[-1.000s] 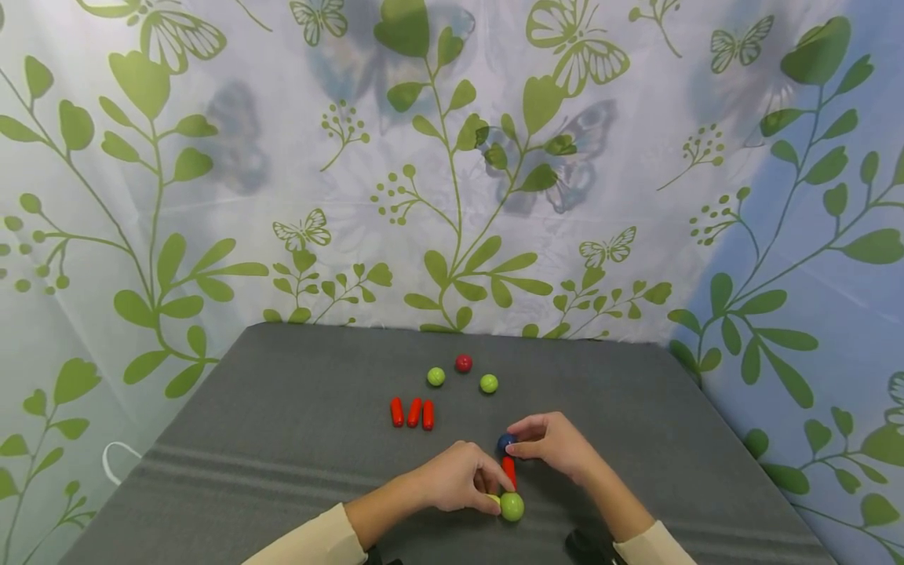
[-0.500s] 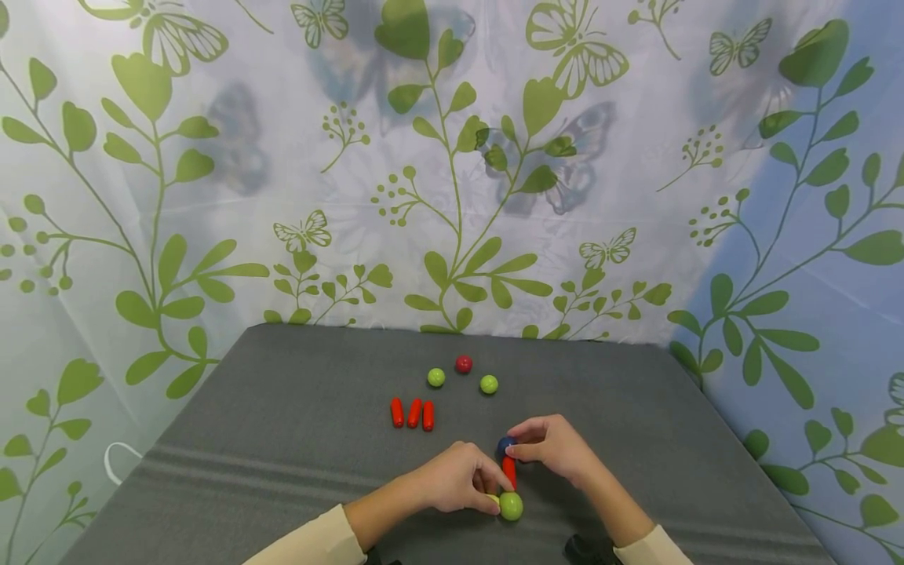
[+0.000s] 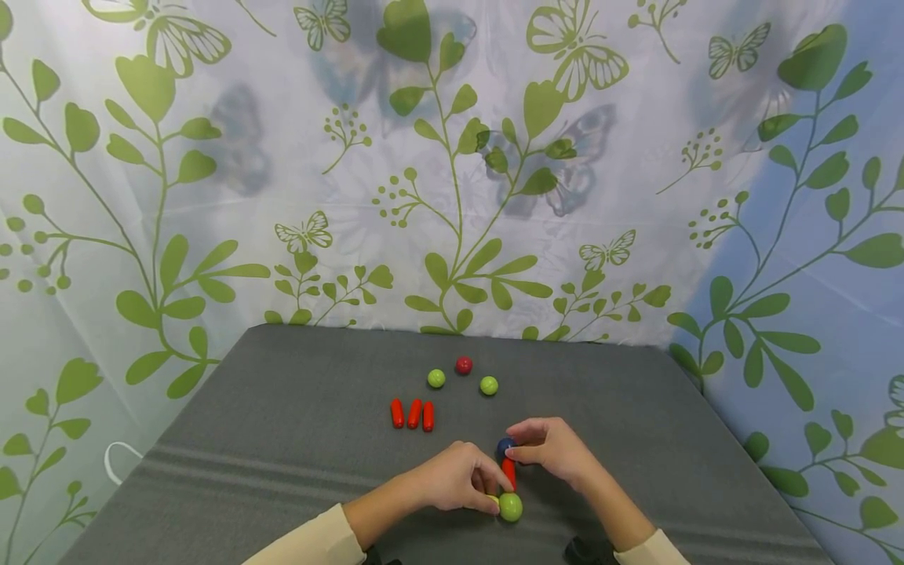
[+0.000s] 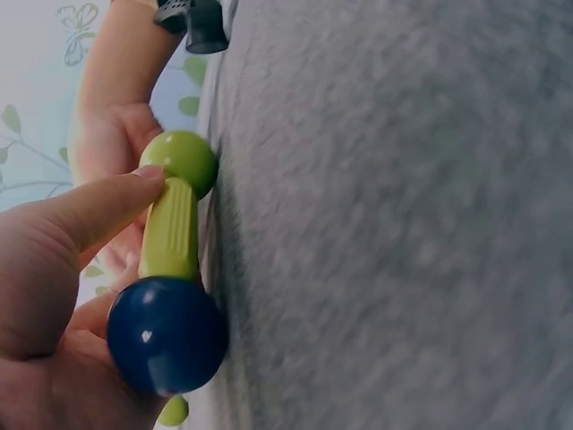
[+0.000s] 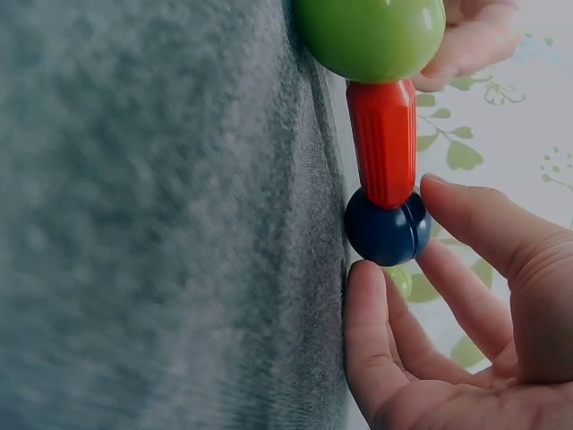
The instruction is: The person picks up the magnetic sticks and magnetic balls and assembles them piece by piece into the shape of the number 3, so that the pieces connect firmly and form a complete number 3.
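Note:
In the head view my left hand [image 3: 459,477] grips a ridged yellow-green rod [image 4: 168,235], thumb near its joint with a shiny green ball [image 3: 511,507]. A dark blue ball [image 4: 167,336] sits at the rod's other end, close to the palm. From the green ball a red rod [image 3: 509,474] runs away from me to a second blue ball [image 3: 504,447]. My right hand [image 3: 554,450] pinches that second ball between thumb and fingertips. The joined pieces lie low, close over the grey cloth.
Three red rods [image 3: 414,413] lie side by side on the grey table [image 3: 318,377], left of the hands. Behind them are two green balls [image 3: 489,385] and a red ball [image 3: 464,365]. A leaf-patterned curtain [image 3: 452,196] hangs behind the table's far edge.
The right hand and its blue ball have shifted very slightly toward me and to the left, the red rod with them. The left hand keeps its grip in nearly the same place.

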Tool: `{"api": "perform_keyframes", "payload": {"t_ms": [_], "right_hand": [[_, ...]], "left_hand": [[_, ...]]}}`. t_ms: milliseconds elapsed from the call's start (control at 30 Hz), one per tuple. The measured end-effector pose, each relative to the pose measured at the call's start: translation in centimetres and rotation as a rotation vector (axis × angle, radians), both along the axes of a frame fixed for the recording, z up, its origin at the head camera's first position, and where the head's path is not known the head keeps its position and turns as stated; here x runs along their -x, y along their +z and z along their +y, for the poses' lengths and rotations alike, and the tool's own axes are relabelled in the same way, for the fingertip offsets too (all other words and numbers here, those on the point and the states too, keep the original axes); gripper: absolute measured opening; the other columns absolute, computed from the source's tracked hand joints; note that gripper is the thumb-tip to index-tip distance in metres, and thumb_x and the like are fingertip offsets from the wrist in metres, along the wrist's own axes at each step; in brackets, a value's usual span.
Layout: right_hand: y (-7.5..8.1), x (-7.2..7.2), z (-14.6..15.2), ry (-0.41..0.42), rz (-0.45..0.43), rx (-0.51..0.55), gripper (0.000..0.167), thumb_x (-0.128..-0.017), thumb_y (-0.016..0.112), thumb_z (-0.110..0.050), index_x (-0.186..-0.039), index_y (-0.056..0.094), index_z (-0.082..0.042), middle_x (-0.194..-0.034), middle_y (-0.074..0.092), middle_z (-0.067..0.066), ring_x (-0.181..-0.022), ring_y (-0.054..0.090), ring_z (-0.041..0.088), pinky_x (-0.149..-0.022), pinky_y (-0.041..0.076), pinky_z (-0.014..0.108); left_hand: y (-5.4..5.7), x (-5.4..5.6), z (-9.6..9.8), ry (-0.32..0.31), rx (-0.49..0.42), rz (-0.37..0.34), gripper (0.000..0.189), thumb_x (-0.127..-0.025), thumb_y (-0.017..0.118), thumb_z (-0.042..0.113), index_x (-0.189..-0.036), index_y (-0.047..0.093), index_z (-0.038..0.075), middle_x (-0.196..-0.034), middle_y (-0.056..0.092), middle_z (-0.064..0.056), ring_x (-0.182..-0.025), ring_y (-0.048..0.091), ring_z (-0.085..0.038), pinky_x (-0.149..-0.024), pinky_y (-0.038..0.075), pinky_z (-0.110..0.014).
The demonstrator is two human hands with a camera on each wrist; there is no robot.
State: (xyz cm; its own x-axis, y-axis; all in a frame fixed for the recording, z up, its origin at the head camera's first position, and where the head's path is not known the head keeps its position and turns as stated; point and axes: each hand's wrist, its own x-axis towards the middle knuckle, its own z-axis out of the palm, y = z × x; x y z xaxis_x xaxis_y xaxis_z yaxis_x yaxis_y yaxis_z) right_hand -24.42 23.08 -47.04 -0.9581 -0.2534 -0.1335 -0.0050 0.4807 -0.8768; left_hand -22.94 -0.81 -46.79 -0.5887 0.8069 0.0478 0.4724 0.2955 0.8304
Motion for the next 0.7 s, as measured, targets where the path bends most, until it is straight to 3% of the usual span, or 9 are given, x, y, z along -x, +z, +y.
{"api": "perform_keyframes", "payload": {"t_ms": [133,267,500,700], "right_hand": [[0.2,-0.4,-0.1,-0.008,-0.010,0.007,0.044,-0.084,0.086,-0.022,-0.122,0.072,-0.004,-0.114,0.074,0.011,-0.097,0.073,0.022,-0.081,0.060,0.038],[0.4,-1.1,-0.3,-0.038,-0.018,0.001,0.043,-0.083,0.086,-0.022,-0.120,0.072,-0.006,-0.115,0.073,0.012,-0.091,0.072,0.021,-0.078,0.060,0.038],[0.4,-2.4,-0.7,-0.067,-0.011,0.053,0.040,-0.085,0.085,-0.019,-0.119,0.072,-0.005,-0.109,0.073,0.013,-0.083,0.071,0.022,-0.073,0.060,0.037],[0.2,-3.1,-0.7,-0.071,-0.017,0.077,0.038,-0.084,0.085,-0.018,-0.118,0.072,-0.005,-0.107,0.072,0.013,-0.083,0.071,0.022,-0.071,0.060,0.036]], "left_hand": [[0.2,0.5,-0.7,0.023,-0.023,0.003,0.022,-0.087,0.082,0.012,-0.109,0.079,0.011,-0.083,0.077,-0.001,-0.068,0.065,0.003,-0.066,0.054,-0.016],[0.1,1.5,-1.9,0.095,-0.027,0.033,0.020,-0.090,0.080,0.016,-0.109,0.079,0.010,-0.085,0.077,0.004,-0.072,0.067,0.001,-0.069,0.055,-0.018],[0.6,3.8,-5.3,0.291,-0.003,0.131,0.020,-0.093,0.077,0.018,-0.110,0.078,0.008,-0.096,0.077,0.004,-0.080,0.067,-0.005,-0.072,0.054,-0.021],[1.1,5.9,-8.4,0.490,0.034,0.191,0.015,-0.094,0.075,0.015,-0.106,0.079,0.008,-0.093,0.076,0.001,-0.079,0.065,-0.009,-0.072,0.054,-0.029]]}}
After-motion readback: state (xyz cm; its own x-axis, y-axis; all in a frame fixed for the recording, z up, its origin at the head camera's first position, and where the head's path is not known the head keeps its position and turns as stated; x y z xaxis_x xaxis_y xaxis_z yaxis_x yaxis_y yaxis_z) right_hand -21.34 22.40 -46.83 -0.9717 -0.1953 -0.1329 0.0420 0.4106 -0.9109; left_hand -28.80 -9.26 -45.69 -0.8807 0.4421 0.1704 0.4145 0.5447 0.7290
